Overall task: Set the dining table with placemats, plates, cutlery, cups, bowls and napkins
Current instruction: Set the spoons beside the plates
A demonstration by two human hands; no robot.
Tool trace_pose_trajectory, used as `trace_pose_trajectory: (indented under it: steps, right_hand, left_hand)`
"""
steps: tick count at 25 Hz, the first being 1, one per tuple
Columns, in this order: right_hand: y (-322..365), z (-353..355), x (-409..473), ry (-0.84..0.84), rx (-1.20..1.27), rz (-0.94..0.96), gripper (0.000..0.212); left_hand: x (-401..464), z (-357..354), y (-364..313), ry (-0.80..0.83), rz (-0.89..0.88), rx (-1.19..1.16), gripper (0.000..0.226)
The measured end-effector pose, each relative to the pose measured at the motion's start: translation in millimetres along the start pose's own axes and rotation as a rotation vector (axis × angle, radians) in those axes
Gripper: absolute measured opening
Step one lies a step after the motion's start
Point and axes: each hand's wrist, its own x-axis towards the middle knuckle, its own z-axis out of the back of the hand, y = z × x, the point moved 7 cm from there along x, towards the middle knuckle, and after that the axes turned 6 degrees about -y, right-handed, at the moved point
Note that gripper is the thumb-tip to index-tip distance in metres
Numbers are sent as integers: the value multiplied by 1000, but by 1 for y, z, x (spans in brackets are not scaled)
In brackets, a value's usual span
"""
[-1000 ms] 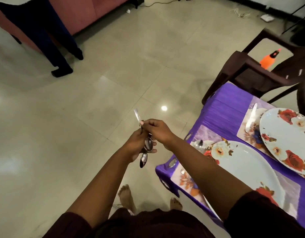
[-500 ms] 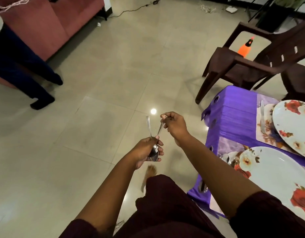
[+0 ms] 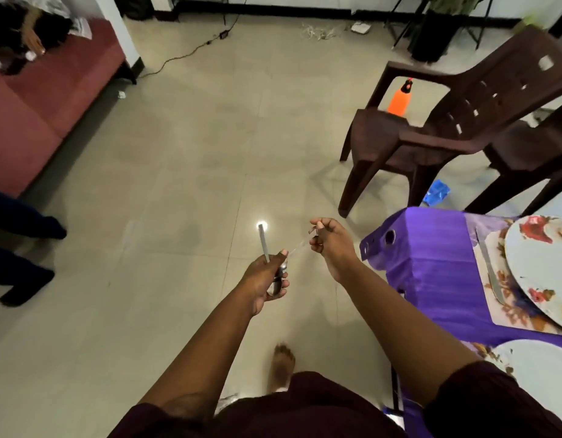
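Note:
My left hand grips a bunch of metal spoons by their bowls, one handle sticking up and away from me. My right hand pinches the handle tip of one blurred spoon that slants from the bunch up to my fingers. Both hands are over the floor, left of the purple-clothed table. On the table a floral plate sits on a floral placemat with a knife along its left side. A second plate shows at the lower right.
Two dark brown plastic chairs stand beyond the table, an orange bottle on the floor behind them. A red sofa is at the far left, with another person's dark-trousered legs beside it. A cable runs across the tiled floor.
I have stepped back along the table's left side. My right hand has drawn one spoon up and to the right, away from the bunch in my left hand.

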Motion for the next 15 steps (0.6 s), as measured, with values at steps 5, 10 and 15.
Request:
trace_pose_trajectory:
  steps: [5, 10, 15]
  right_hand:
    - [52, 4, 50, -29, 155, 10, 18]
    - [102, 22, 97, -26, 217, 75, 16]
    - [158, 50, 157, 9, 322, 147, 11]
  left_hand:
    - [54, -24, -72, -9, 1, -14, 35]
    - [110, -90, -112, 45, 81, 172, 50]
    - [174, -180, -186, 276, 109, 278, 43]
